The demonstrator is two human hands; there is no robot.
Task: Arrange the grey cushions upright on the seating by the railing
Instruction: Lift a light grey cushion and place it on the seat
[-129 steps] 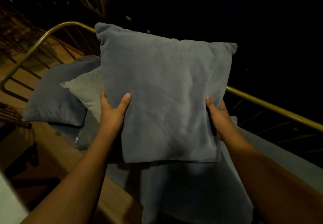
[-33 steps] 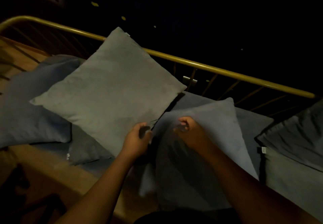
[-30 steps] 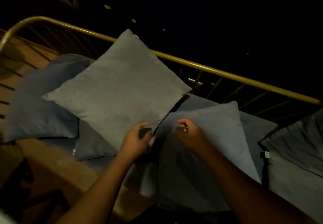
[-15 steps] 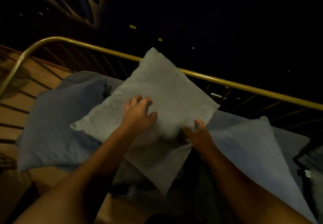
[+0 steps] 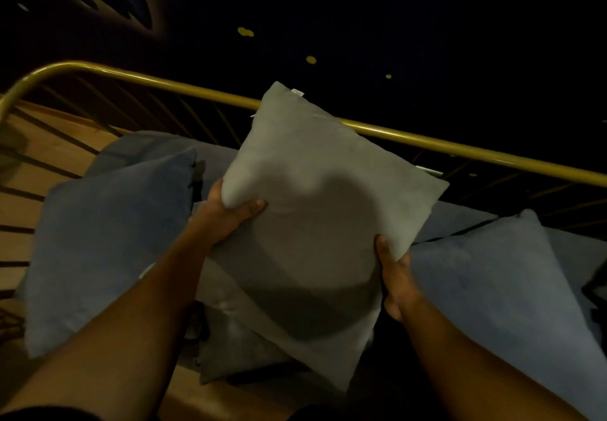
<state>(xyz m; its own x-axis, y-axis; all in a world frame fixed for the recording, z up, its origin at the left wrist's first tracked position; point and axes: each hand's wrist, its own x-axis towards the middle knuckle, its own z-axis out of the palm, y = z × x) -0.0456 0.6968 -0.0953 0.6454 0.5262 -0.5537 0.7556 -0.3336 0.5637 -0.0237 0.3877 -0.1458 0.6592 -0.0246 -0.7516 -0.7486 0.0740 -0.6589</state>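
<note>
The left hand grips the left corner of a grey cushion, thumb across the near face and fingers hidden behind it. The right hand clasps the cushion's right corner, thumb up along the edge and the other fingers out of sight behind the fabric. Both hands are closed on this cushion, which is held tilted like a diamond, its far corner up against the brass railing.

Its near corner hangs over a darker cushion lying on the seat. To the left a blue-grey cushion leans toward the railing; to the right another cushion lies sloped on the seat pad. A wooden floor shows at far left, beyond the bars. Past the railing all is dark.
</note>
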